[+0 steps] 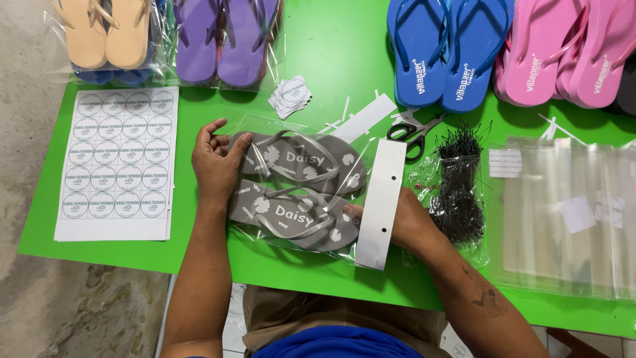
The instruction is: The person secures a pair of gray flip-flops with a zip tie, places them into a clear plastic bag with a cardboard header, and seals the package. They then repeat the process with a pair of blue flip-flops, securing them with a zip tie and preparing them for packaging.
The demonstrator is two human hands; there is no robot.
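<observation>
Pair of grey flip-flops (298,189) with white flower print lies mid-table on the green table (331,59), already inside a clear plastic bag (291,129). The two soles sit side by side, one slightly above the other, straps up. Judged from this: bagging is done; closing is not. The white card header (379,202), with two punched holes, stands at the bag's open right end, folded over the edge as far as can be told. No fastener shows through the holes yet.

Left hand (215,162): fingers curled around the bag's left end, at the heels of the sandals, gripping plastic and sole edge together. Right hand (401,222): mostly behind the header, thumb visible on the bag side, pinching the card against the bag.

Around:
- Scissors (412,130), black handles, just above the header, beside white paper scraps (361,119).
- Bag of black tag ties (457,185), just right of the right hand.
- Stack of empty clear bags (563,212), far right.
- Sheet of round stickers (118,162), left of the left hand; a few cut-out stickers (290,94) above the work.
- Far edge: bagged beige (109,33) and purple (222,40) pairs, loose blue (447,53) and pink (570,50) pairs.

Obstructions: none on the work itself; the scissors lie close to the header's top end.
</observation>
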